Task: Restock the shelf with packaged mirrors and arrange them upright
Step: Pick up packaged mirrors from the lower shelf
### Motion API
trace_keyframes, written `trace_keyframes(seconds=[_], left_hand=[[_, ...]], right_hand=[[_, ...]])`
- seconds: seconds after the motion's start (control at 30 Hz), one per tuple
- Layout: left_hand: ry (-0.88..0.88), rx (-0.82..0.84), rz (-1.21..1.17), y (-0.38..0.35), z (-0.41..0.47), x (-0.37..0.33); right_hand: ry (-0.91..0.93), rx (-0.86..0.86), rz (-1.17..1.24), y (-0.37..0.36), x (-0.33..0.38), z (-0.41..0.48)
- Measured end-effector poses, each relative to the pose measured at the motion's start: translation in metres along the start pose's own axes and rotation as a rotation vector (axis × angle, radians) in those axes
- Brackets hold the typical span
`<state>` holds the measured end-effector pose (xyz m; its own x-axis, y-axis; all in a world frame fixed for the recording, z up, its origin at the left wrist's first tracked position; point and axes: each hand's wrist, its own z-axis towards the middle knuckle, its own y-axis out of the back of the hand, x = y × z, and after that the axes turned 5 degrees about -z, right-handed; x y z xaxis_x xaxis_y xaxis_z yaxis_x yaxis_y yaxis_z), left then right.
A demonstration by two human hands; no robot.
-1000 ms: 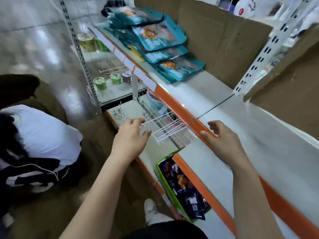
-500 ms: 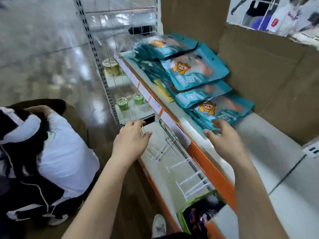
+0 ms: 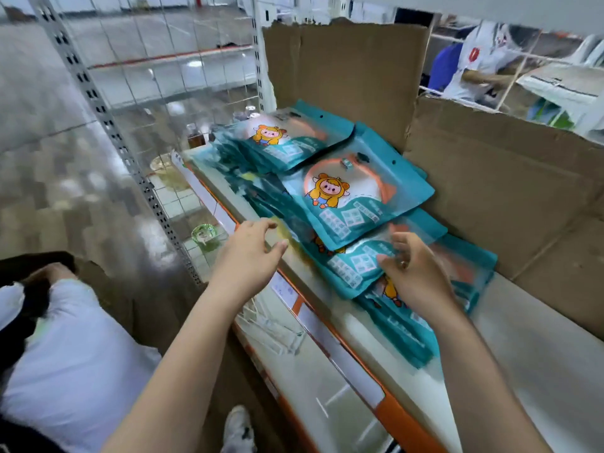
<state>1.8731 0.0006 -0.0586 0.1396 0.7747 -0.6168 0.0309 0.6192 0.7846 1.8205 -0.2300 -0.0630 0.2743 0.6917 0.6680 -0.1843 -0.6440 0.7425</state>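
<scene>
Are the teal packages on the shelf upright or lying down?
Lying down: the teal packages overlap in a pile, printed faces up, on the shelf.

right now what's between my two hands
Head view: the front edge of the flat-lying pile of teal mirror packs, on the shelf, lies between left hand and right hand.

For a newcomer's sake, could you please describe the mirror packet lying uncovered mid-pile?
Find the cardboard sheet behind the white shelf. Before it slumps a pile of teal packets. The middle packet overlaps its nearer neighbours and shows the largest, clearest orange ring.
</scene>
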Motion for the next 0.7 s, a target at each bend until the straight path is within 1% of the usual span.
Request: trace_keyframes(seconds=[0.13,0.23,0.33,0.43,0.53,0.6,0.7], left_hand=[[-0.095,0.008,0.029,0.014,0.055,-0.002],[-0.153,0.008,0.011,0.019,0.102,-0.004],[-0.199,-0.019,0.012,0.018,0.142,-0.006],[-0.213,-0.042,0.106,0.026,0.181,-0.006],[-0.280,-0.059,0.086,0.039,0.225,-0.009],[-0.324,-0.047,0.102,0.043,0.257,-0.010],[-0.366,0.019,0.119,0.040,0.294,-0.003]], right_hand=[[-0.048,-0.045,-0.046,-0.002,0.008,0.022],[-0.178,-0.084,-0.035,-0.001,0.010,0.041],[-0.277,-0.178,-0.031,-0.012,0.011,0.056],[-0.386,-0.254,-0.025,-0.029,0.020,0.068],[-0.462,-0.350,-0.047,-0.034,0.037,0.089],[-0.509,-0.383,-0.044,-0.038,0.047,0.104],[-0.573,-0.429,-0.012,-0.051,0.058,0.117]])
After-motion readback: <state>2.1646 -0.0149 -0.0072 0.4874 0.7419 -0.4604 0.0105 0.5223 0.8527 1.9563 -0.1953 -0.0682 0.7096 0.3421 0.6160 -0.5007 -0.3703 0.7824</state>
